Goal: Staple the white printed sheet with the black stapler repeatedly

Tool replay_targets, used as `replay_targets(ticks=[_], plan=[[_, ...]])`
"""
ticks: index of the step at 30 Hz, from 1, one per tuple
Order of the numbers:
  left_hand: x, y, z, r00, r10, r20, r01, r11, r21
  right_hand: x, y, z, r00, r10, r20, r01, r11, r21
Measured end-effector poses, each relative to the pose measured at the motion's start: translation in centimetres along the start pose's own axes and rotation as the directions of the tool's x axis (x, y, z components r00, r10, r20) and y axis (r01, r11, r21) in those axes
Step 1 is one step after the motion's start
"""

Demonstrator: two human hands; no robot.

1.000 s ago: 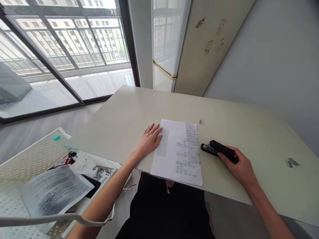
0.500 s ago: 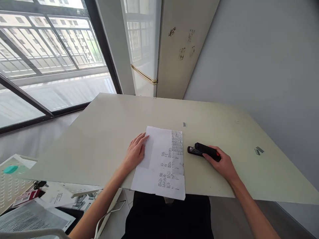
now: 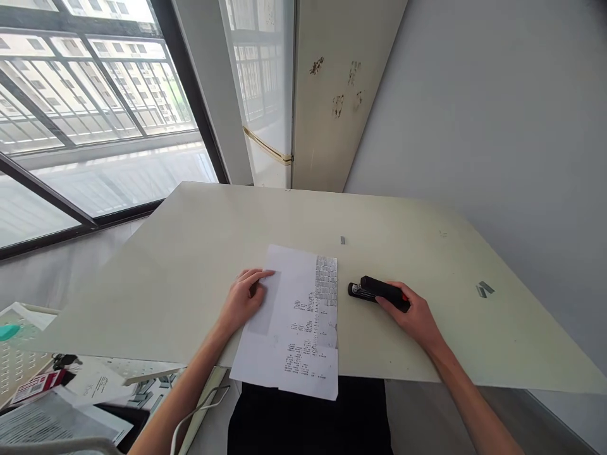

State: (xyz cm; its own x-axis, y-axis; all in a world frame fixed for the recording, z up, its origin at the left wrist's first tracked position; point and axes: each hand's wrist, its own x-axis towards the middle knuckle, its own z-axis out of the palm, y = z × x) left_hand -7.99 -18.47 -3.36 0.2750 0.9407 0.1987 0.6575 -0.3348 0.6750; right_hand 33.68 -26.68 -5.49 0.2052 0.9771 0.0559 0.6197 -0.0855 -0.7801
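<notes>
My right hand grips a black stapler with a small red mark. The stapler rests low on the table, just right of the paper, its jaw apart and pointing left. Between the stapler and the paper's right edge is a narrow gap. A white sheet of paper lies with its lower end over the table's near edge. Printed text and a column of small grey strips run down its right side. At the sheet's left edge is my left hand, index finger stretched onto the paper, thumb apart, other fingers partly bent.
A small grey strip lies beyond the paper on the pale table. More grey strips lie at the right. Lower left, a perforated rack stands near papers, a red and white box and a white cable.
The view has shifted slightly. My left hand has drawn back along the paper's left edge, its fingers more bent. The paper has slid a little toward me. My right hand keeps the stapler.
</notes>
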Motion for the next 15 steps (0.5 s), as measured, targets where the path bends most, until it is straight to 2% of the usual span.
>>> replay_targets(ticks=[3,8,15], plan=[[0.0,0.3,-0.1,0.999,-0.014,-0.031,0.014,1.000,0.004,0.0,-0.1,-0.1,1.000,0.001,0.006,-0.001,1.000,0.001],[-0.1,1.0,-0.2,0.993,-0.106,-0.061,0.103,0.994,-0.039,0.0,-0.4,-0.2,1.000,-0.002,0.006,0.002,1.000,0.014],[0.1,1.0,-0.3,0.990,-0.107,-0.089,0.107,0.994,-0.006,0.2,-0.4,0.0,1.000,-0.008,-0.007,0.009,0.999,0.043]])
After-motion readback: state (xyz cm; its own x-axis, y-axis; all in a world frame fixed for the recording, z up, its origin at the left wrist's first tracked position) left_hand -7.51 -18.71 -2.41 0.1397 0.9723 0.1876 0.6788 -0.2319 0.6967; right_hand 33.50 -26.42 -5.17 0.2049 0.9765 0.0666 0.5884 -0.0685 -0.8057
